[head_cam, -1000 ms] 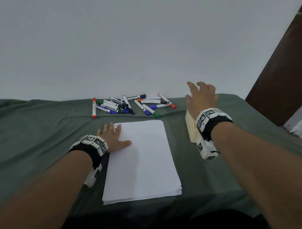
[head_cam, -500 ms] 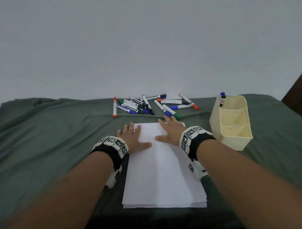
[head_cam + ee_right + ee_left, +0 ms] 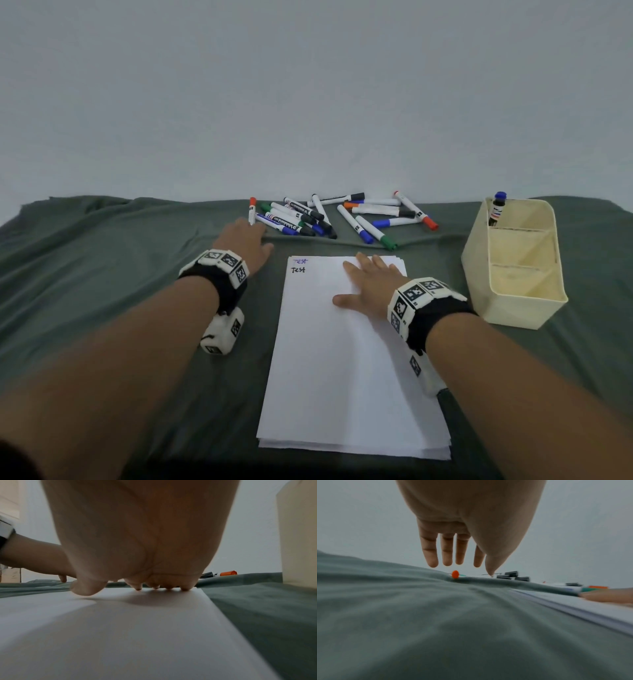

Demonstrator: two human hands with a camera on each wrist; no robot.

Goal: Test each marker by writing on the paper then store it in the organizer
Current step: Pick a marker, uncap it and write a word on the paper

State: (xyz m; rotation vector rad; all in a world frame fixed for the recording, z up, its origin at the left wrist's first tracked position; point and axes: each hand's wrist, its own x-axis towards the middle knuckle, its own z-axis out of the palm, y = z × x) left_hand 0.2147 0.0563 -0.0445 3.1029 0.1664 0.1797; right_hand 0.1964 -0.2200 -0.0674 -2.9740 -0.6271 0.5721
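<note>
A stack of white paper (image 3: 346, 359) lies on the green cloth, with "Test" written twice at its top left corner. My right hand (image 3: 370, 279) lies flat on the sheet's upper right part, fingers straight (image 3: 137, 586). My left hand (image 3: 245, 240) hovers open over the cloth just short of an orange-capped marker (image 3: 252, 209), its fingers (image 3: 431, 555) straight and holding nothing. The orange marker's end (image 3: 455, 574) shows just below the fingertips. Several markers (image 3: 342, 216) lie in a loose pile behind the paper. A cream organizer (image 3: 513, 301) stands at the right with one blue-capped marker (image 3: 497, 208) upright in its far compartment.
Green cloth (image 3: 102, 274) covers the table, with a raised fold between the paper and the marker pile. A plain white wall rises directly behind the markers. The organizer's two nearer compartments hold nothing.
My right hand came from the organizer and settled flat on the paper. My left hand left the paper's top left corner and moved forward toward the orange-capped marker, uncovering the writing.
</note>
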